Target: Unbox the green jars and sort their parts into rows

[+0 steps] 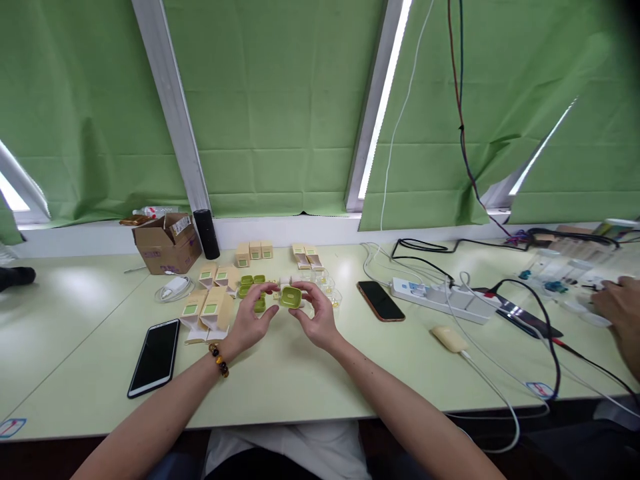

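A small green square cup-like piece [291, 298] is held above the table, pinched between the thumb and fingers of my right hand [319, 318]. My left hand [253, 316], with a beaded bracelet at its wrist, is just left of it; its thumb and fingers are apart, and I see nothing gripped in them. Behind my left hand are several more green square pieces [245, 281], partly hidden. Several clear round containers [331, 297] with yellowish bits stand behind my right hand. Opened cream small boxes [218, 308] stand to the left, each with a green square on it.
Closed cream boxes [255, 251] and opened ones [307, 257] stand farther back. A cardboard box [167, 245] and black cylinder [207, 234] are at back left. Phones [155, 357] [381, 301] lie either side. Rightward are a power strip [445, 300], cables and another person's hand [620, 307].
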Demonstrator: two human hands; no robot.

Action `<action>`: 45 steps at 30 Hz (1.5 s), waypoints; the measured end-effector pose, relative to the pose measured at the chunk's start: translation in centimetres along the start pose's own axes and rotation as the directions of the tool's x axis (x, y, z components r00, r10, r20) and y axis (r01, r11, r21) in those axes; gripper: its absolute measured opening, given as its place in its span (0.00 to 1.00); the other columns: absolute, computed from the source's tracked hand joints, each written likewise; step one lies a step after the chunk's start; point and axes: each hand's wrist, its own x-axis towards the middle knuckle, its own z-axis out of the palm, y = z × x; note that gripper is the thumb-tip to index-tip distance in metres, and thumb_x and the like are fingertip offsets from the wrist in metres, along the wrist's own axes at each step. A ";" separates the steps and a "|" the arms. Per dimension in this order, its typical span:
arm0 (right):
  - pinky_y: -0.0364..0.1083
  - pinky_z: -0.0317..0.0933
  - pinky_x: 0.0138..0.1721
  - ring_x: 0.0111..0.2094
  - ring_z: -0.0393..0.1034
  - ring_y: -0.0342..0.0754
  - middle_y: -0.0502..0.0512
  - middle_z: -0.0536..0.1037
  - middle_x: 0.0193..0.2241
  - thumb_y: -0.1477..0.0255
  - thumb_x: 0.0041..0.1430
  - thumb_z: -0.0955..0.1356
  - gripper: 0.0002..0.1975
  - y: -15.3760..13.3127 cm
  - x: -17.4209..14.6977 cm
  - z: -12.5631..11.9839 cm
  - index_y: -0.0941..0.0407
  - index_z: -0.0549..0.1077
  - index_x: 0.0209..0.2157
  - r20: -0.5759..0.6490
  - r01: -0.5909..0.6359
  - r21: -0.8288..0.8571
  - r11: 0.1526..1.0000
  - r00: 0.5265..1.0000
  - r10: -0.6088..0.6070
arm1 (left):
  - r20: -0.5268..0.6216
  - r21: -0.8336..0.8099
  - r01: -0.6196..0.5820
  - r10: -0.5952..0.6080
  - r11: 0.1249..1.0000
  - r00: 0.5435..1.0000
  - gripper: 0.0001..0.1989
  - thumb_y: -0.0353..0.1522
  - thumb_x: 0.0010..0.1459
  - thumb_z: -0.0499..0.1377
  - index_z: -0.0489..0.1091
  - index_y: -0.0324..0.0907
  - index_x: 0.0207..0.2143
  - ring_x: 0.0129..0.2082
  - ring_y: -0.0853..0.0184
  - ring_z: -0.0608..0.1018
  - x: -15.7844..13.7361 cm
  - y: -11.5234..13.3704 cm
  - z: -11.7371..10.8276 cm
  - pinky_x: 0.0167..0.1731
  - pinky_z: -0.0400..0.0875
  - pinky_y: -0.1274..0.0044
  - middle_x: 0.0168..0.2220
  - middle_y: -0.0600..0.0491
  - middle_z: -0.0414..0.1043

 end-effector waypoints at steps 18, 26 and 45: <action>0.56 0.71 0.48 0.47 0.74 0.55 0.57 0.78 0.46 0.62 0.57 0.76 0.25 0.8 0.2 0.2 0.49 0.73 0.56 0.293 -0.422 0.513 0.747 0.905 0.309 | -0.119 0.042 -0.147 0.151 0.988 0.981 0.18 0.31 0.66 0.62 0.68 0.45 0.58 0.51 0.58 0.76 -0.8 1.3 0.5 0.52 0.73 0.63 0.49 0.45 0.75; 0.51 0.69 0.42 0.39 0.76 0.51 0.55 0.80 0.39 0.60 0.61 0.74 0.19 1.6 0.3 0.0 0.51 0.76 0.51 0.455 -0.594 0.652 0.471 0.804 0.384 | -0.142 0.165 -0.178 0.202 0.970 0.969 0.14 0.30 0.66 0.62 0.73 0.45 0.54 0.51 0.57 0.75 -0.7 0.7 0.6 0.51 0.73 0.62 0.48 0.46 0.76; 0.53 0.74 0.42 0.37 0.74 0.49 0.54 0.80 0.39 0.58 0.55 0.78 0.26 1.5 -0.1 0.7 0.51 0.75 0.52 0.371 -0.520 0.496 0.696 0.851 0.372 | -0.204 0.137 -0.149 0.175 0.979 0.963 0.06 0.33 0.67 0.63 0.80 0.45 0.37 0.34 0.63 0.80 -0.6 -0.2 1.1 0.37 0.76 0.68 0.33 0.50 0.81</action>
